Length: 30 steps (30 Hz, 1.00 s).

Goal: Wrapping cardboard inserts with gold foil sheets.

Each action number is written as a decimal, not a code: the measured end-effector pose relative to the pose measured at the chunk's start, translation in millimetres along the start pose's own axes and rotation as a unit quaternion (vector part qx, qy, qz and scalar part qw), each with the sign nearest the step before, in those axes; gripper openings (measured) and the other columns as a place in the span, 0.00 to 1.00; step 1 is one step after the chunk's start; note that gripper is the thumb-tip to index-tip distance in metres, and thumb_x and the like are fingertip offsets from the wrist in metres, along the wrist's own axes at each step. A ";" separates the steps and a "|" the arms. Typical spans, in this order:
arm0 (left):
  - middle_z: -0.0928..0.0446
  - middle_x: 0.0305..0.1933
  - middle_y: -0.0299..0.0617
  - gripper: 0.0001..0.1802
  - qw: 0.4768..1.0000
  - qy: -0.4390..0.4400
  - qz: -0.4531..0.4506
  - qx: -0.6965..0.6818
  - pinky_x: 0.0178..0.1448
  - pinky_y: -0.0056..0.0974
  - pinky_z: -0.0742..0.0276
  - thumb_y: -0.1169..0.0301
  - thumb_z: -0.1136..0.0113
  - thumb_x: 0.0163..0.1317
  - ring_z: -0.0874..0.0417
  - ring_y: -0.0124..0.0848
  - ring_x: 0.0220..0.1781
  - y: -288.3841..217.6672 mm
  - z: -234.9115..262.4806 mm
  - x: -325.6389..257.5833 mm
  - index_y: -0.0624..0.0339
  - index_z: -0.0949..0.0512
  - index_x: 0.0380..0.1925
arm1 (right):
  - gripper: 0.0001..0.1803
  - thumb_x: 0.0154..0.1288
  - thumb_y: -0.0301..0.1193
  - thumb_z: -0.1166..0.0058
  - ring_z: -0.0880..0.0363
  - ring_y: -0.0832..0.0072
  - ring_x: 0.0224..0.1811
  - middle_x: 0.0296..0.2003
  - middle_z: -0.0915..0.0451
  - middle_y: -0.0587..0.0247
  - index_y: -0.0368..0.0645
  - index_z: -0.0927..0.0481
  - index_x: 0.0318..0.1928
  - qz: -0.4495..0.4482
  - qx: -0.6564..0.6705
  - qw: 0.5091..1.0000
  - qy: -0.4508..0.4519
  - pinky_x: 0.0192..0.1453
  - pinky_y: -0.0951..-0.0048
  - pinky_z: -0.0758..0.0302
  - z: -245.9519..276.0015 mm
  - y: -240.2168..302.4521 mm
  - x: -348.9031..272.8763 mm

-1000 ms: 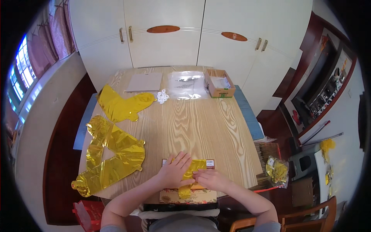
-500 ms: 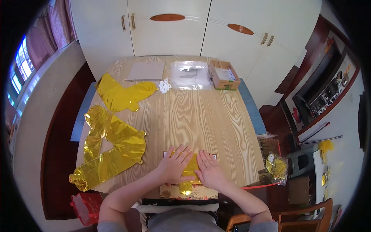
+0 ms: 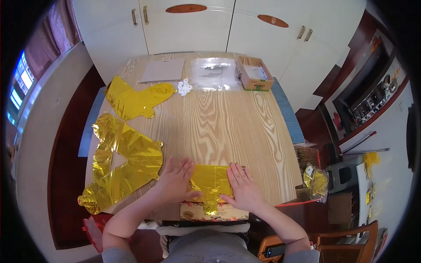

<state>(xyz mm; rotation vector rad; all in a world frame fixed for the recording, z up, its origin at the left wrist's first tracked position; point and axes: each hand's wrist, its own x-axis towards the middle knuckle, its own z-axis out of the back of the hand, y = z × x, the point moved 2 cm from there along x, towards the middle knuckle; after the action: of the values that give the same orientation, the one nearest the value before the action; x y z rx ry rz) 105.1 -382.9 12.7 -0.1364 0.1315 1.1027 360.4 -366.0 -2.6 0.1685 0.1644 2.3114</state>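
The gold foil piece (image 3: 210,177) lies between your two hands, with its narrow tail running down toward you from the gap between your thumbs. Your left hand (image 3: 177,180) is laid flat at the foil's left edge, fingers stretched out and slightly parted, the thumb reaching sideways onto the foil. Your right hand (image 3: 243,187) is spread as well, palm down over the right edge, its fingers pointing away from you and its thumb angled in toward your left one. Neither hand pinches anything. Beneath the foil, just on your side of both hands, shows a leaf-patterned cardboard piece (image 3: 234,214); whether it is a box or a flat board, you cannot tell from here.

To the left of your left hand, a large shiny foil shape (image 3: 140,160) is spread on the counter (image 3: 210,127), and beyond that lies a smoother yellow foil shape (image 3: 136,98). Well ahead of your hands sit a small heap of white rings (image 3: 184,87), a pale flat board (image 3: 163,70) and clear plastic packaging (image 3: 213,74). An open cardboard box (image 3: 255,84) stands far ahead of your right hand.
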 end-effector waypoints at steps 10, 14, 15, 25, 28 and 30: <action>0.43 0.77 0.40 0.33 0.965 -0.094 -0.226 -0.089 0.80 0.55 0.58 0.56 0.50 0.69 0.46 0.40 0.79 -10.7 9.7 84.4 0.52 0.41 0.72 | 0.49 0.66 0.61 0.55 0.50 0.51 0.77 0.70 0.42 0.37 0.27 0.41 0.69 0.000 -0.028 1.000 -0.008 0.78 0.50 0.55 -3.5 1.5 -0.2; 0.42 0.77 0.36 0.32 0.942 -0.122 -0.307 -0.064 0.80 0.53 0.57 0.54 0.54 0.71 0.46 0.39 0.79 -15.8 -12.5 97.9 0.49 0.42 0.73 | 0.48 0.66 0.62 0.57 0.47 0.52 0.76 0.68 0.37 0.38 0.28 0.37 0.67 -0.009 -0.051 0.999 -0.005 0.78 0.49 0.54 -2.7 0.2 -1.4; 0.42 0.77 0.35 0.32 0.943 -0.124 -0.304 -0.062 0.80 0.54 0.57 0.53 0.54 0.71 0.46 0.39 0.79 -14.9 -14.2 95.1 0.48 0.42 0.73 | 0.48 0.64 0.62 0.53 0.45 0.51 0.75 0.67 0.36 0.38 0.29 0.35 0.66 -0.008 -0.066 0.998 -0.011 0.77 0.49 0.52 -1.6 1.9 -1.6; 0.37 0.74 0.33 0.29 0.925 -0.208 -0.313 -0.060 0.77 0.57 0.51 0.58 0.52 0.69 0.39 0.38 0.76 -13.5 -19.3 91.8 0.48 0.34 0.69 | 0.42 0.53 0.57 0.37 0.33 0.52 0.65 0.58 0.28 0.45 0.35 0.25 0.58 0.018 0.042 0.997 -0.056 0.69 0.51 0.38 10.4 43.8 -1.4; 0.37 0.74 0.33 0.29 0.925 -0.207 -0.312 -0.072 0.77 0.58 0.51 0.59 0.52 0.68 0.39 0.38 0.76 -13.9 -20.1 91.4 0.48 0.35 0.69 | 0.41 0.53 0.57 0.37 0.32 0.53 0.63 0.57 0.27 0.47 0.37 0.24 0.58 0.008 0.037 0.997 -0.062 0.68 0.52 0.37 6.8 44.9 -0.2; 0.37 0.74 0.33 0.28 0.926 -0.206 -0.309 -0.074 0.77 0.58 0.51 0.59 0.53 0.69 0.39 0.38 0.76 -14.1 -19.4 91.3 0.47 0.35 0.69 | 0.38 0.55 0.55 0.37 0.32 0.54 0.63 0.56 0.27 0.49 0.38 0.24 0.57 0.000 0.036 0.997 -0.065 0.66 0.53 0.37 6.5 45.2 1.9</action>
<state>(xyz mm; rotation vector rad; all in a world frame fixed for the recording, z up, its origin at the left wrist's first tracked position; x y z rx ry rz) 157.6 -312.4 -21.6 -0.0694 -0.3569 0.4882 327.8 -394.7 11.7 0.3538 0.1811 2.2869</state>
